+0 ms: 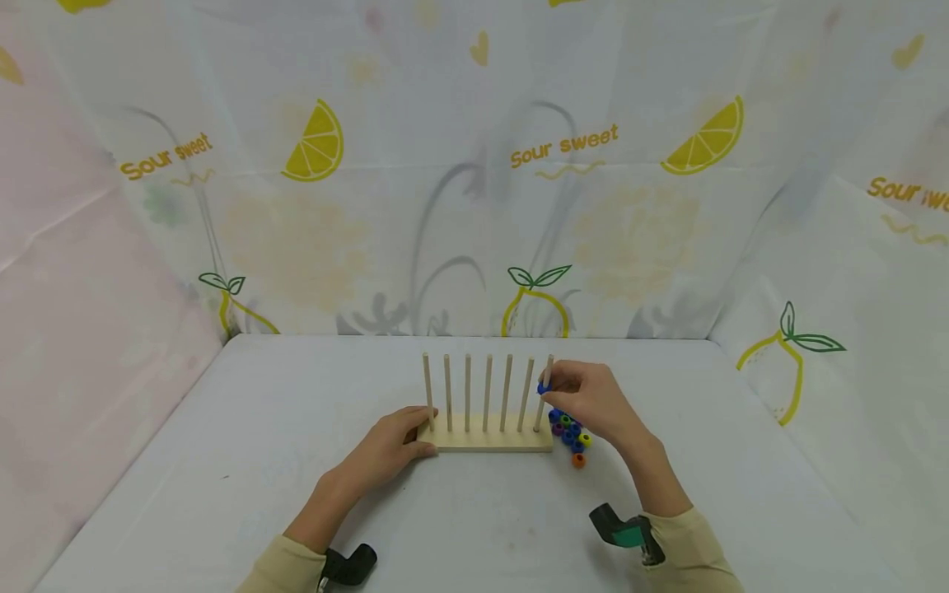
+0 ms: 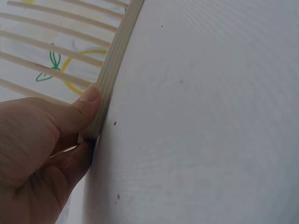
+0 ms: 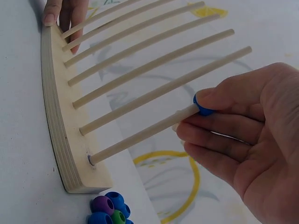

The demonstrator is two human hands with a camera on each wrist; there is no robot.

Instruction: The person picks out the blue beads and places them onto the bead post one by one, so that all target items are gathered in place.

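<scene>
A pale wooden base carries a row of several thin upright pegs. At its left end my left hand grips the board, thumb on the front edge, as the left wrist view also shows. Between the thumb and fingers of my right hand is a blue bead. That bead is around the upper part of the rightmost peg, well above the base. The peg's tip is hidden by my right hand in the right wrist view.
A small pile of loose beads lies on the white table against the board's right end, in blue, green, purple and yellow. An orange bead sits at the pile's near side. A lemon-print cloth stands behind.
</scene>
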